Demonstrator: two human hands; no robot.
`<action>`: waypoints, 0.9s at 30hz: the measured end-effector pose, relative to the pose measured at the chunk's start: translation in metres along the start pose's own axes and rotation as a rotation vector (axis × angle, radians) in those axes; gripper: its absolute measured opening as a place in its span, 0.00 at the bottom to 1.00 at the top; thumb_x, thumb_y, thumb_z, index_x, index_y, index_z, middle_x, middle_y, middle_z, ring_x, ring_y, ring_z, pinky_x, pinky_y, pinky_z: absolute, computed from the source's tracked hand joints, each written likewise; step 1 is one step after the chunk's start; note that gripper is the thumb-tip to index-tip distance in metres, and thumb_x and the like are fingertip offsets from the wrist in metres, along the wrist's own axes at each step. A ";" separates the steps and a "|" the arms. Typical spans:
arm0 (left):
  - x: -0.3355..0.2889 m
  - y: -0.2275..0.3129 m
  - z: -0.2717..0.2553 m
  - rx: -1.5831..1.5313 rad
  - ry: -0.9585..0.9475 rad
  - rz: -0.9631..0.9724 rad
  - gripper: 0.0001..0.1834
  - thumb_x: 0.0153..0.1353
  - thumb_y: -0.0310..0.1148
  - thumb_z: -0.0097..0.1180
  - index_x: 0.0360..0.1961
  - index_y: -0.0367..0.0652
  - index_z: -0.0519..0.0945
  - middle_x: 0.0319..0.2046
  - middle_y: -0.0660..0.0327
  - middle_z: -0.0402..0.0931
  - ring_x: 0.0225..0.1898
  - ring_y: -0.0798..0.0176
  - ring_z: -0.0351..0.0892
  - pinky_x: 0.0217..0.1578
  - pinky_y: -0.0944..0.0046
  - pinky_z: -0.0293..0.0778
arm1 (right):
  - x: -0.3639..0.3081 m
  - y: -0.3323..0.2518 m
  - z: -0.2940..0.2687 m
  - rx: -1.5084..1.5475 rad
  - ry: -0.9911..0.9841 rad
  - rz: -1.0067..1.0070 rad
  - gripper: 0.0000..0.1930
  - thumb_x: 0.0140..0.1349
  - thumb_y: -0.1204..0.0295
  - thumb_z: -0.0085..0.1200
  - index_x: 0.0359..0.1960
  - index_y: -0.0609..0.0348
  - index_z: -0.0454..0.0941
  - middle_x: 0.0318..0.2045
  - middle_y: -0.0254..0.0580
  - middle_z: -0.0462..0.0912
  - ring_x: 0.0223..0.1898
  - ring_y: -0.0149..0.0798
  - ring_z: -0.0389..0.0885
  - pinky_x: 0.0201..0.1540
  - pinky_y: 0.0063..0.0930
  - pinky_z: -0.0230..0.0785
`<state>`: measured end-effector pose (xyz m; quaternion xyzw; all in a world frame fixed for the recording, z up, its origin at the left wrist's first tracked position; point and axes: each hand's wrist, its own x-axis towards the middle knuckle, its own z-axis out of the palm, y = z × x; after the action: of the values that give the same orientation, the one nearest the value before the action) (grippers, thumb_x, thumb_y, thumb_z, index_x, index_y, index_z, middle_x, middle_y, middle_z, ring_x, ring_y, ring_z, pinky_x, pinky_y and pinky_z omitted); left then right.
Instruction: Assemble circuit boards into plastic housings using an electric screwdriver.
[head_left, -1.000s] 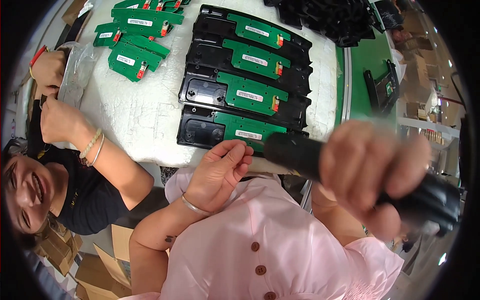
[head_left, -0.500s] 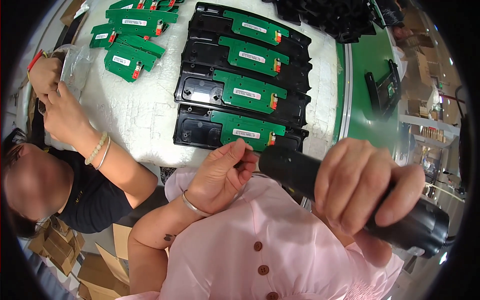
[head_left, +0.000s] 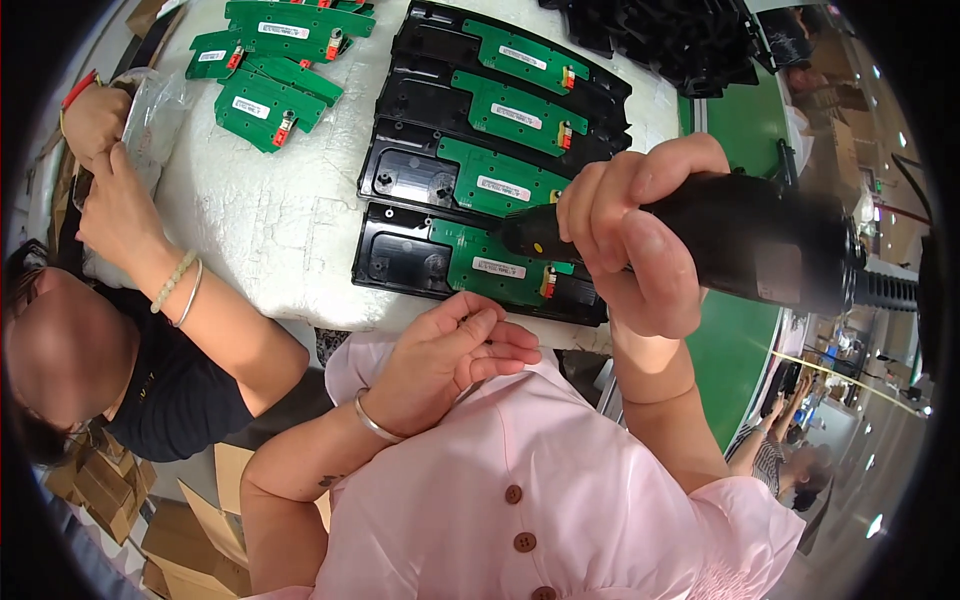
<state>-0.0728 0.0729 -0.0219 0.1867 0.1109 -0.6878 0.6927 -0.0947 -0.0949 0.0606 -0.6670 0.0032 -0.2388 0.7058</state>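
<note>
Got boards [head_left: 500, 285] in four trays [head_left: 395, 262], gripping driver [head_left: 755, 235] in right hand [head_left: 650, 258], half-curling left hand [head_left: 438, 360], can't tell if empty.

Black cylindrical tool [head_left: 755, 235], nose over white-labelled green circuit board [head_left: 492, 270], board lying in black housing [head_left: 397, 262]

Bright overall; pale glare on a glossy black panel [head_left: 412, 180]. Ceiling lights [head_left: 875, 525] blown out, right. Edges bowed, rim black.

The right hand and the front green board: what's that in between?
The black tool, gripped by the right hand; in the head view its narrow end overlaps the front green board.
</note>
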 end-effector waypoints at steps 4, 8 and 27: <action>0.001 0.000 -0.003 0.082 -0.028 0.004 0.12 0.63 0.29 0.46 0.45 0.36 0.71 0.35 0.55 0.76 0.39 0.61 0.77 0.41 0.68 0.74 | 0.005 0.003 -0.001 -0.001 -0.036 0.016 0.08 0.52 0.76 0.45 0.33 0.58 0.60 0.14 0.35 0.64 0.14 0.27 0.60 0.21 0.24 0.58; 0.003 -0.003 0.000 0.096 0.147 0.099 0.10 0.59 0.28 0.52 0.41 0.35 0.74 0.35 0.55 0.76 0.37 0.64 0.77 0.39 0.70 0.74 | 0.008 0.007 -0.002 -0.135 -0.115 -0.016 0.09 0.51 0.79 0.47 0.30 0.58 0.60 0.14 0.36 0.65 0.13 0.27 0.60 0.18 0.23 0.58; 0.008 -0.004 0.001 -0.170 0.008 0.183 0.09 0.61 0.33 0.51 0.38 0.41 0.75 0.32 0.62 0.75 0.33 0.70 0.74 0.36 0.73 0.72 | -0.009 -0.070 0.002 0.047 -0.311 -0.063 0.14 0.48 0.76 0.58 0.29 0.50 0.63 0.15 0.28 0.75 0.14 0.23 0.73 0.20 0.15 0.69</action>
<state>-0.0769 0.0651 -0.0252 0.1393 0.1543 -0.6090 0.7655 -0.1255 -0.0892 0.1238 -0.6788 -0.1328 -0.1549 0.7054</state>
